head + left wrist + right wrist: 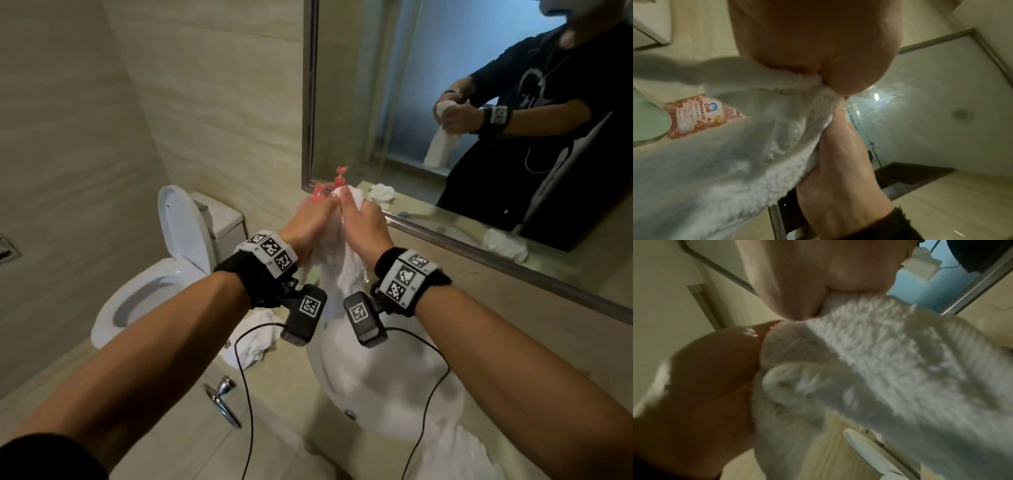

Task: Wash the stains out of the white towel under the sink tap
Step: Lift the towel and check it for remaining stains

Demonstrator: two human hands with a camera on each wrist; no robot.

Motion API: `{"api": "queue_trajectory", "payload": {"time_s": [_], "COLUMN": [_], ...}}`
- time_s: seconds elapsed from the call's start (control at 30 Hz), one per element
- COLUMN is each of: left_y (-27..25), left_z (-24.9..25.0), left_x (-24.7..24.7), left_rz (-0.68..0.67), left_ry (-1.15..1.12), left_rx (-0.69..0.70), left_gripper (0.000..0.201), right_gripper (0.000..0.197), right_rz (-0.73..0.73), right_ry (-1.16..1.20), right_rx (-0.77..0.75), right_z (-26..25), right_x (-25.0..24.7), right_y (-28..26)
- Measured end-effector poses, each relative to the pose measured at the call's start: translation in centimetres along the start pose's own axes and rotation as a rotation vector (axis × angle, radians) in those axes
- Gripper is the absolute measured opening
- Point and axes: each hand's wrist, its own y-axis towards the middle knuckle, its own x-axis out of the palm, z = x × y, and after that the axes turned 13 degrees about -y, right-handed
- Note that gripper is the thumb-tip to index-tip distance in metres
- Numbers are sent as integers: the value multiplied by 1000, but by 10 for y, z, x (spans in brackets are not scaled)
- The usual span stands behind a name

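Note:
Both my hands hold the white towel (342, 270) up above the white sink basin (363, 383), close to the mirror. My left hand (323, 209) grips its bunched top from the left, and my right hand (356, 205) grips it from the right, the knuckles nearly touching. The rest of the towel hangs down between my wrists. In the left wrist view the towel (731, 146) fills the middle, pinched under my left palm (818, 48). The right wrist view shows its fluffy pile (890, 361) held under my right palm (818, 272). No running water shows.
Pink pump bottles (320, 192) stand just behind my hands. More white towels lie on the counter (257, 339), by the mirror (382, 193) and at bottom right (459, 448). A chrome fitting (222, 397) sits on the counter, a toilet (154, 284) at left.

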Motion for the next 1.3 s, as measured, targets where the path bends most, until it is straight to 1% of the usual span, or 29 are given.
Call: {"api": "queue_trajectory", "payload": {"time_s": [0.03,0.07,0.13,0.2,0.27,0.3,0.33,0.37,0.4,0.47,0.5,0.53,0.57,0.63,0.67,0.7,0.73,0.77,0.83,0.87,0.9,0.93,0.97,1.0,1.07,1.13,1.17,1.23,1.3], "left_y": [-1,-2,1,-2,-5,-6,-6,-6,-4,-1,0,-1,0,3,5,7,8,9,9,9,7,6,5,3,0,-1,-3,-7,-11], "left_z": [2,5,8,8,7,8,9,12,15,19,20,21,20,17,15,15,15,15,15,15,15,13,12,9,5,1,-2,-4,-6], "left_x": [-3,-6,-13,-18,-27,-33,-40,-47,-55,-68,-74,-80,-85,-94,-97,-100,-102,-105,-111,-113,-112,-110,-106,-100,-81,-59,-47,-29,-20], "left_rz": [-11,5,54,5,-71,-120,-172,-224,-285,-381,-402,-411,-412,-353,-332,-317,-301,-288,-277,-262,-232,-184,-121,-56,44,94,99,70,19], "left_ry": [15,30,137,225,160,165,224,353,501,766,855,937,1042,1224,1247,1239,1228,1211,1112,1018,903,793,701,628,500,367,286,180,188], "left_rx": [1,1,22,7,-68,-95,-98,-74,-29,16,-6,-29,-41,-10,21,36,35,22,-22,-45,-65,-79,-87,-93,-112,-99,-86,-64,-67], "left_gripper": [32,32,33,32,28,27,23,18,22,46,51,49,43,24,17,17,23,29,37,42,49,56,61,62,57,52,48,40,37], "right_gripper": [52,51,48,48,50,46,42,41,41,37,35,32,30,39,43,45,43,37,19,18,22,23,20,17,18,22,25,29,35], "right_rz": [-2,-12,10,34,-21,-50,-76,-103,-134,-232,-284,-337,-400,-480,-491,-492,-484,-481,-537,-561,-543,-488,-414,-329,-187,-123,-105,-52,-31], "right_ry": [-11,-20,-47,-86,-171,-211,-240,-258,-264,-294,-329,-368,-413,-609,-723,-791,-809,-759,-479,-282,-114,1,61,68,78,134,157,185,167], "right_rx": [-19,-70,-181,-195,-172,-172,-195,-238,-293,-399,-449,-495,-533,-591,-604,-599,-579,-542,-354,-231,-112,-30,2,-4,-27,-64,-76,-21,64], "right_z": [0,-1,-3,-5,-4,0,3,3,2,-2,-4,-6,-7,-1,3,8,14,20,33,37,42,45,45,43,35,18,10,-3,-7], "right_x": [3,9,20,18,5,-2,-8,-13,-16,-25,-31,-37,-43,-48,-48,-48,-49,-50,-53,-53,-50,-46,-42,-36,-16,6,14,18,13], "right_y": [-1,-5,-13,-9,2,5,7,7,6,5,6,6,7,9,10,12,15,18,21,20,19,17,14,9,-7,-23,-27,-23,-18]}}
